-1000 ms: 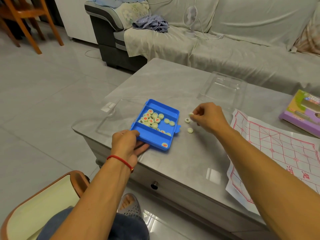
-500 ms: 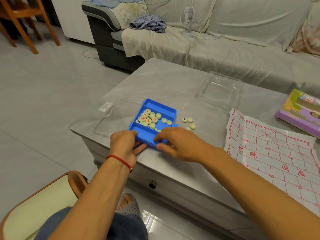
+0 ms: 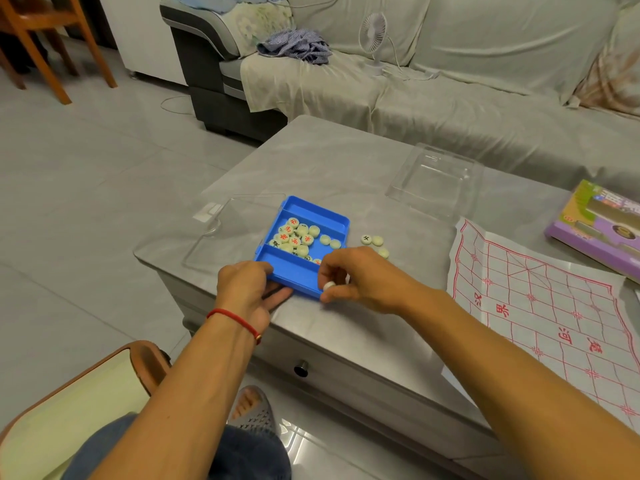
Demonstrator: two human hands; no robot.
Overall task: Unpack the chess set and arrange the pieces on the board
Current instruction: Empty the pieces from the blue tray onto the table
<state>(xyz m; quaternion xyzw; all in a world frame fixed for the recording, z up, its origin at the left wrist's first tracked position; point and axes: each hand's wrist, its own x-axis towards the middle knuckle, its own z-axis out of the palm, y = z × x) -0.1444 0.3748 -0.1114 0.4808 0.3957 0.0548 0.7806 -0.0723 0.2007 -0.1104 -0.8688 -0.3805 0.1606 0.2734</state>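
Observation:
A blue tray sits near the grey table's front left corner, with several cream round chess pieces in its middle compartment. My left hand holds the tray's near left corner, thumb on the rim and fingers under it. At the tray's near right corner my right hand pinches one cream piece. Three loose pieces lie on the table just right of the tray. The paper board with red lines is spread at the right.
A clear plastic lid lies behind the board and another clear lid left of the tray. A purple box sits at the far right. The sofa with a small fan stands behind the table.
My right hand came back from the loose pieces to the tray's near right corner and picked up one piece there. My left hand stayed on the tray.

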